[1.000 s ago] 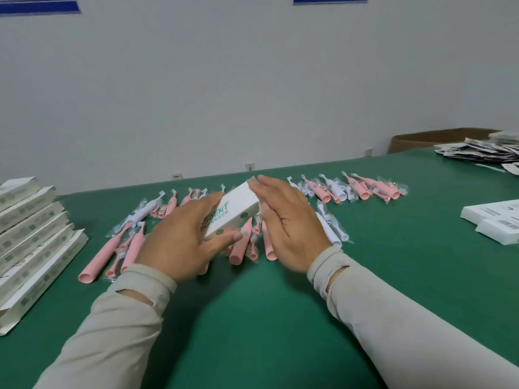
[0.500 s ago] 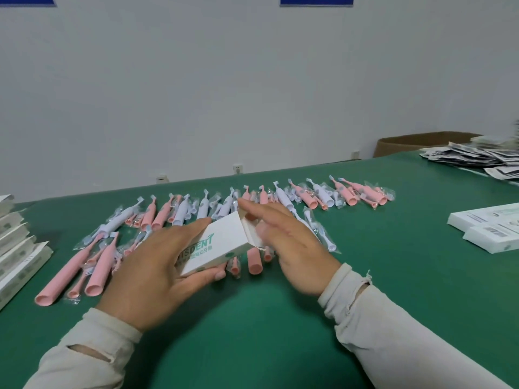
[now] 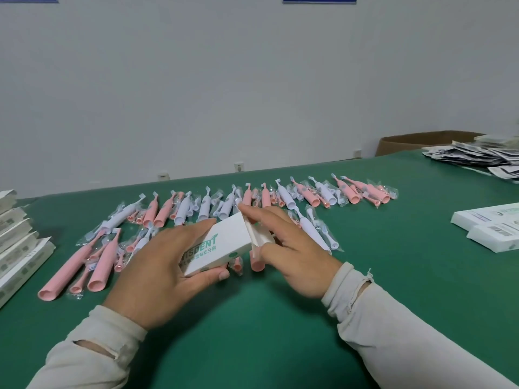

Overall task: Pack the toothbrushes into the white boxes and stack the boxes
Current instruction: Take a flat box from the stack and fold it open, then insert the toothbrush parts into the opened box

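White box now nearer, end flap open, between both hands.

Left hand curled, right hand pinching.

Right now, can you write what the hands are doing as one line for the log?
left hand: grips white box | right hand: fingers at its open end flap | toothbrushes: loose on green table
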Demonstrator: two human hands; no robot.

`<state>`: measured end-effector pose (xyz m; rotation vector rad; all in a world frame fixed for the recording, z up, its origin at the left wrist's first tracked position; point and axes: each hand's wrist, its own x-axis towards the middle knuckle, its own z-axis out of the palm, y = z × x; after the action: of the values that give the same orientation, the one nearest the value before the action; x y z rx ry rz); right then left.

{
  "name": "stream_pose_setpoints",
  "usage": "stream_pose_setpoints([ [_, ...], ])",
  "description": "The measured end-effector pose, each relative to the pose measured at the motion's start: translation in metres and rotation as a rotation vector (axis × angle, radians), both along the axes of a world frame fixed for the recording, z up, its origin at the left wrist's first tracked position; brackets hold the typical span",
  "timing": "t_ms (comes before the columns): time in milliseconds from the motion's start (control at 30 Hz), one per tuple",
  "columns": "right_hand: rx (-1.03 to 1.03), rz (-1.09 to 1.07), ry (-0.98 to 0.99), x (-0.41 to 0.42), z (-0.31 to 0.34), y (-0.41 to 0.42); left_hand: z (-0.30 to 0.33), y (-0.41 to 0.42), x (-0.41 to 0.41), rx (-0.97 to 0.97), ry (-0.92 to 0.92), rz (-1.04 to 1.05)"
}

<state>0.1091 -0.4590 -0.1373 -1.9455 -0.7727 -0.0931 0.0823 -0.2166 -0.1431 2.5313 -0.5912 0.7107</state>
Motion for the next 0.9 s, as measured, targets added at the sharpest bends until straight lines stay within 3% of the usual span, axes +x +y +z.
stream_pose_setpoints([
  [67,0.032,-0.001,0.013,0.003,0.004,-0.007,0.000,0.001,0.001,0.014,0.001,0.029],
  [133,0.088,-0.261,-0.060,0.016,0.007,-0.023,0.000,0.004,0.002,0.007,0.009,0.066],
  [200,-0.075,-0.678,-0.141,0.032,0.007,-0.049,0.001,0.004,0.002,-0.012,0.005,0.117],
  [267,-0.318,-0.881,-0.044,0.044,0.000,-0.071,0.002,0.003,0.001,-0.031,0.008,0.150],
  [367,-0.488,-0.883,0.088,0.055,-0.014,-0.076,0.004,0.000,-0.002,-0.023,0.026,0.174],
  [533,-0.650,-0.920,0.029,0.065,-0.020,-0.059,0.004,-0.001,-0.003,-0.020,0.030,0.175],
  [900,-0.771,-0.949,0.209,0.050,-0.006,-0.067,-0.001,0.001,0.000,-0.016,0.010,0.146],
])
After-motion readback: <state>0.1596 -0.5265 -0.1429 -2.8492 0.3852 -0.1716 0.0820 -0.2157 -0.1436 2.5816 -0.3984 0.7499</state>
